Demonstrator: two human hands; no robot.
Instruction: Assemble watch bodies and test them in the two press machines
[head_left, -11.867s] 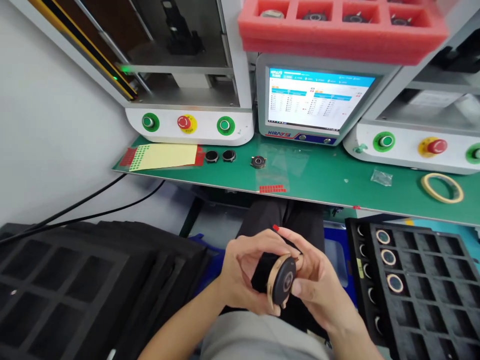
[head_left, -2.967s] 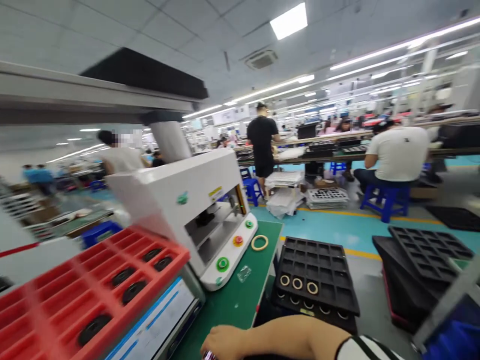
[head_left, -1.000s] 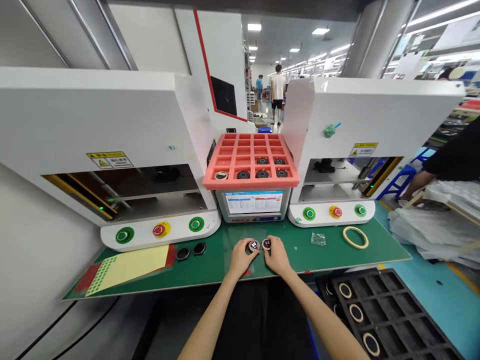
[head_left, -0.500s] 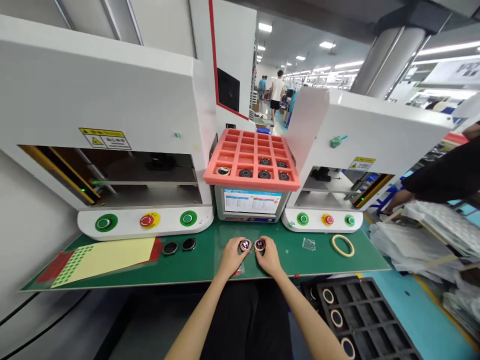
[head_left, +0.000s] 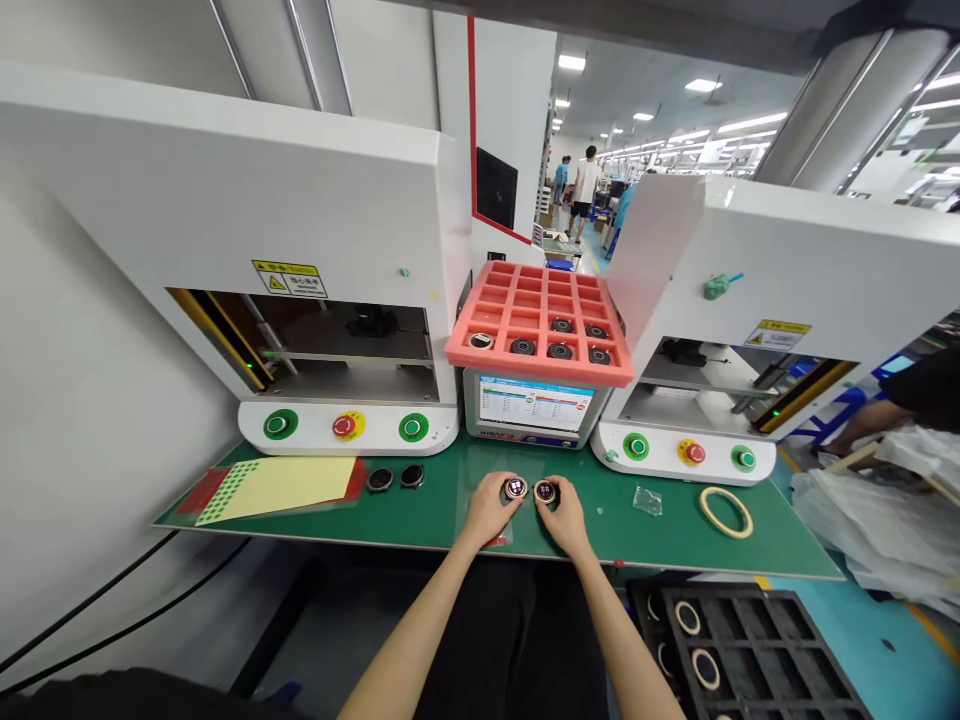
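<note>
Two round watch bodies with lit faces and gold-coloured rims are side by side, close together, over the green worktop (head_left: pixel 600 535). My left hand (head_left: pixel 487 512) has thumb and fingers closed around the sides of the left watch (head_left: pixel 515 488). In the same way my right hand (head_left: pixel 568 520) grips the right watch (head_left: pixel 545 491). Both faces point up and show small light symbols. Left of my hands, two dark round watch bodies lie on the worktop, a nearer-left one (head_left: pixel 380 480) and another (head_left: pixel 412 476) beside it.
A pink tray (head_left: pixel 540 368) with several round parts rests above a lit monitor (head_left: pixel 534 405). White press machines with buttons stand at left (head_left: pixel 352 200) and right (head_left: pixel 787 250). A yellow sheet (head_left: pixel 292 490), tape ring (head_left: pixel 726 512) and black tray (head_left: pixel 780 640) lie around.
My view has turned a little to the left, so the scene sits further right. Both hands keep hold of the two watches, with no clear change in grip.
</note>
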